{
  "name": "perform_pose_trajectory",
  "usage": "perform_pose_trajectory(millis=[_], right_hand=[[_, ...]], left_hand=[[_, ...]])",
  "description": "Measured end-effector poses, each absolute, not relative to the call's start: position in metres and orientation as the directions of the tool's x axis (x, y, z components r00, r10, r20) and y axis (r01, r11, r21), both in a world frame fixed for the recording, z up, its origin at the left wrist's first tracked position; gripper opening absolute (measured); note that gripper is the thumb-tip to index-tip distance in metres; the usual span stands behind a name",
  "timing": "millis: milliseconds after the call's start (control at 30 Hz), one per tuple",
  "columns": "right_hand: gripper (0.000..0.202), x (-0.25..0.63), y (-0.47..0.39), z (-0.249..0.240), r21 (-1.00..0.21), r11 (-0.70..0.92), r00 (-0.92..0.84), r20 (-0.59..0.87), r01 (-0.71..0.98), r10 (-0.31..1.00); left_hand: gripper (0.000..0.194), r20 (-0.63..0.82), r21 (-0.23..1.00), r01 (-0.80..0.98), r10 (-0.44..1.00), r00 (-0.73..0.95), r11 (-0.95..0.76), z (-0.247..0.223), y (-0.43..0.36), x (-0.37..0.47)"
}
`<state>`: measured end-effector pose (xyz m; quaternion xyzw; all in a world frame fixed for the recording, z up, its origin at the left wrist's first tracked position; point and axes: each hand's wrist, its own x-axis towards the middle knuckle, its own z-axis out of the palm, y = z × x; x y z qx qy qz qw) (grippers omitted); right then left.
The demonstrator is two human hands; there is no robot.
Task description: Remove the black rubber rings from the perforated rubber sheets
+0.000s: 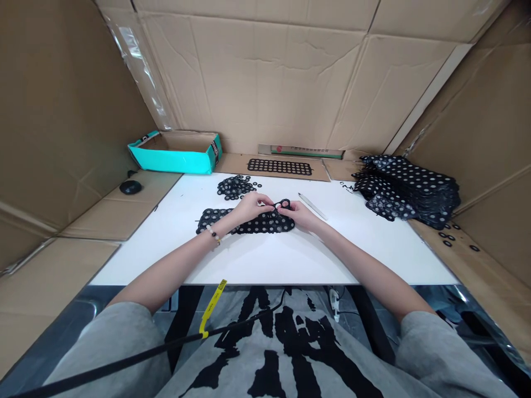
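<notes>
A black sheet of joined rings (265, 225) lies flat on the white table, its light holes in rows. Over its right part, my left hand (252, 207) has thumb and fingers pinched together at a few raised black rings (285, 203). From the other side my right hand (302, 215) grips the same raised piece between thumb and fingers. Whether those rings are still joined to the sheet, I cannot tell. Behind my left hand is a heap of loose black rings (233, 187). To the right of my right hand lies a white pen (312, 205).
A tall pile of dotted black sheets (418, 188) stands at the right, with several loose rings (447, 236) near it. At the back are a single perforated black strip (280, 166) and a turquoise open box (174, 160). A black mouse (130, 187) sits far left. Cardboard walls (265, 83) surround the table.
</notes>
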<state>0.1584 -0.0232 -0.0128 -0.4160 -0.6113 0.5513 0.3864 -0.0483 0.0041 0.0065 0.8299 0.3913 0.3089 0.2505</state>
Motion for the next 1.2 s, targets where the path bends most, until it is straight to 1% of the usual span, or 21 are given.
perform_pose_trajectory(millis=[100,200,300,400,467,567,633,700,767,867,933,1000,1067,1133,1200], right_hand=[[0.041,0.158,-0.021,-0.013,-0.992,0.025,-0.314,-0.015,0.121,0.949],[0.042,0.158,-0.018,-0.015,-0.988,0.056,-0.278,0.014,0.142,0.960],[0.041,0.160,-0.018,-0.017,-0.986,0.078,-0.275,0.034,0.150,0.961],[0.039,0.161,-0.019,-0.018,-0.987,0.054,-0.270,0.010,0.154,0.963],[0.038,0.161,-0.020,-0.018,-0.988,0.034,-0.270,-0.007,0.147,0.963],[0.037,0.161,-0.020,-0.017,-0.988,0.022,-0.264,-0.020,0.156,0.964],[0.035,0.161,-0.020,-0.015,-0.984,0.030,-0.263,-0.017,0.175,0.965],[0.034,0.162,-0.019,-0.013,-0.980,0.059,-0.285,0.002,0.192,0.958],[0.033,0.164,-0.018,-0.011,-0.974,0.103,-0.314,0.035,0.201,0.949],[0.030,0.170,-0.014,-0.010,-0.938,0.198,-0.333,0.097,0.284,0.938],[0.026,0.173,-0.013,-0.010,-0.878,0.296,-0.343,0.165,0.375,0.925],[0.031,0.173,-0.014,-0.011,-0.823,0.375,-0.359,0.227,0.426,0.905],[0.037,0.170,-0.017,-0.012,-0.798,0.411,-0.381,0.248,0.441,0.891],[0.028,0.165,-0.021,-0.014,-0.773,0.427,-0.410,0.238,0.469,0.881],[0.019,0.159,-0.024,-0.016,-0.741,0.447,-0.430,0.235,0.501,0.872]], left_hand=[[0.017,0.259,0.763,0.469,0.876,0.408,-0.444,0.003,0.019,-0.055],[0.015,0.290,0.761,0.514,0.916,0.278,-0.396,0.002,0.031,-0.067],[0.016,0.392,0.669,0.635,0.909,0.140,-0.386,0.006,0.043,-0.089],[0.019,0.469,0.525,0.790,0.882,0.043,-0.317,0.007,0.056,-0.116],[0.021,0.481,0.443,0.863,0.876,0.001,-0.244,0.006,0.060,-0.129],[0.027,0.488,0.383,0.902,0.873,-0.013,-0.201,0.005,0.059,-0.132],[0.032,0.501,0.360,0.900,0.864,0.035,-0.245,0.006,0.053,-0.123],[0.035,0.482,0.341,0.876,0.863,0.149,-0.341,0.009,0.043,-0.108],[0.036,0.386,0.350,0.816,0.865,0.322,-0.460,0.012,0.034,-0.092],[0.031,0.203,0.456,0.685,0.816,0.541,-0.568,0.013,0.023,-0.074],[0.030,0.152,0.537,0.610,0.778,0.610,-0.583,0.012,0.020,-0.067],[0.030,0.153,0.573,0.562,0.751,0.643,-0.597,0.010,0.018,-0.064],[0.030,0.170,0.557,0.544,0.727,0.665,-0.628,0.009,0.015,-0.062],[0.028,0.212,0.509,0.550,0.716,0.666,-0.662,0.009,0.012,-0.060],[0.025,0.279,0.435,0.573,0.709,0.648,-0.695,0.011,0.007,-0.058]])
